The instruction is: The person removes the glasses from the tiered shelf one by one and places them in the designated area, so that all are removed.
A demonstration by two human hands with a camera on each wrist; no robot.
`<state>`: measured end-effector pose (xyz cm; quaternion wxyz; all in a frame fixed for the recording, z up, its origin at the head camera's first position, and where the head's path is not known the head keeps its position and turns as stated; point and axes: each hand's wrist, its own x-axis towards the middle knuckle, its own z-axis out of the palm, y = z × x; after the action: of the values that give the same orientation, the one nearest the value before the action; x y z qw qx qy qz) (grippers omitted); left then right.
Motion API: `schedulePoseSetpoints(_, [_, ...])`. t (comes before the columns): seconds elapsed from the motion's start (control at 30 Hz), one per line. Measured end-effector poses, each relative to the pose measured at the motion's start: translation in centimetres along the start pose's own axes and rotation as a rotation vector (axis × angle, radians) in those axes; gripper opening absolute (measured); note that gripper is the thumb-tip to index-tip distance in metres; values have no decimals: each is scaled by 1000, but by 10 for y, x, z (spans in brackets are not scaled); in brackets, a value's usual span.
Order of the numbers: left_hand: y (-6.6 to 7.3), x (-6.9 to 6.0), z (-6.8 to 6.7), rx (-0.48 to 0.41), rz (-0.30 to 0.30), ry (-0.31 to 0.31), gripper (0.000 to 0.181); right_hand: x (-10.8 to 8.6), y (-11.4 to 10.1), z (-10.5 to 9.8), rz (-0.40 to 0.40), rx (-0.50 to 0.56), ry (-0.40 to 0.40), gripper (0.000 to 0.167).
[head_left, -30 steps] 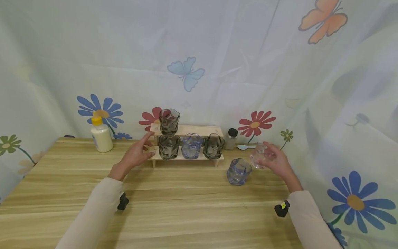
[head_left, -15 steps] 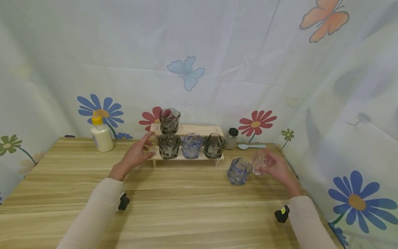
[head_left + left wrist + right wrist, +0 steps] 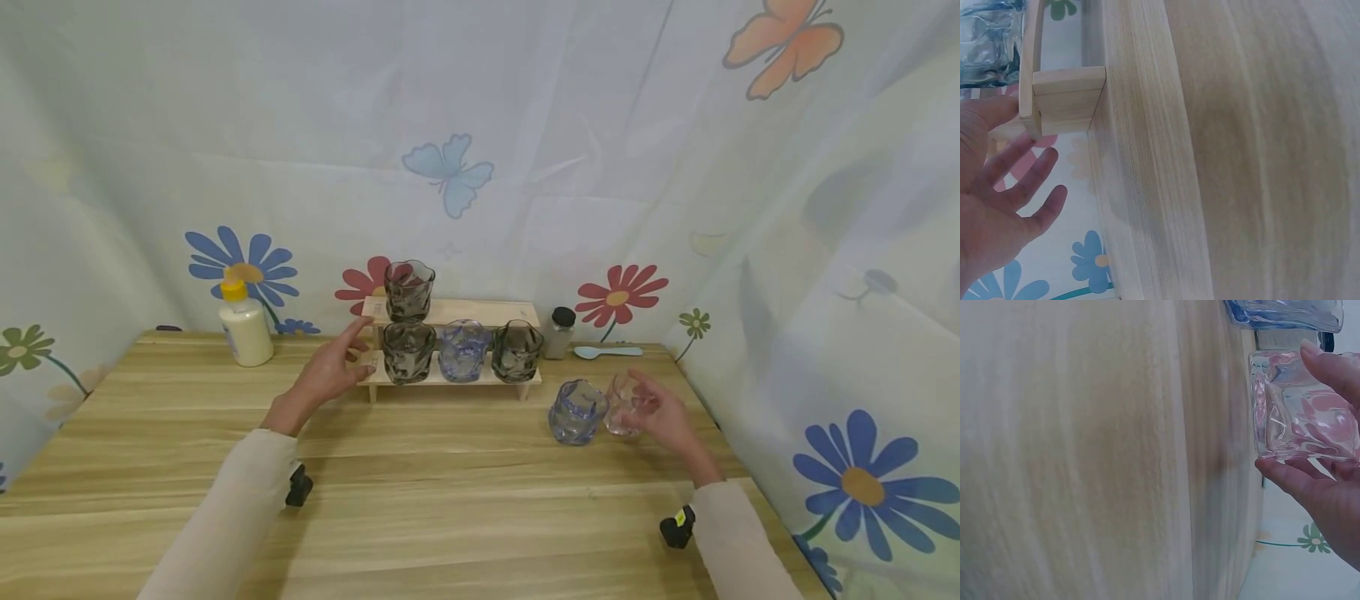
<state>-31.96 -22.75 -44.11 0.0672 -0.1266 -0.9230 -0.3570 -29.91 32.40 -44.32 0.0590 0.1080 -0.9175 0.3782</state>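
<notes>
At the left end of a two-tier wooden stand (image 3: 487,313), my left hand (image 3: 322,375) rests its thumb and index finger on the shelf ends, the other fingers loose. A smoky grey glass (image 3: 409,292) stands on the upper tier. The lower tier bears another grey glass (image 3: 408,354), a pale blue glass (image 3: 463,352) and a third grey glass (image 3: 517,352). My right hand (image 3: 667,417) holds a clear, pinkish glass (image 3: 1310,412) upright, thumb on one side and fingers on the other. A blue glass (image 3: 577,412) stands on the table just left of it.
Behind the pinkish glass lies a light blue spoon (image 3: 607,353). A small black-lidded jar (image 3: 558,333) stands at the stand's right end. A yellow-capped bottle (image 3: 246,329) is at the back left. A patterned curtain (image 3: 525,167) hangs behind the wooden table (image 3: 450,500).
My right hand has brought the pinkish glass down and nearer to me, in beside the blue glass, uncovering the spoon's handle. My left hand has stayed at the stand.
</notes>
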Motion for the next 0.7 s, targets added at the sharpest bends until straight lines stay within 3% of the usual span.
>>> schedulePoseSetpoints(0.7, [0,-1,0,5,19,12,81,1,3,6,31,7,-45,81])
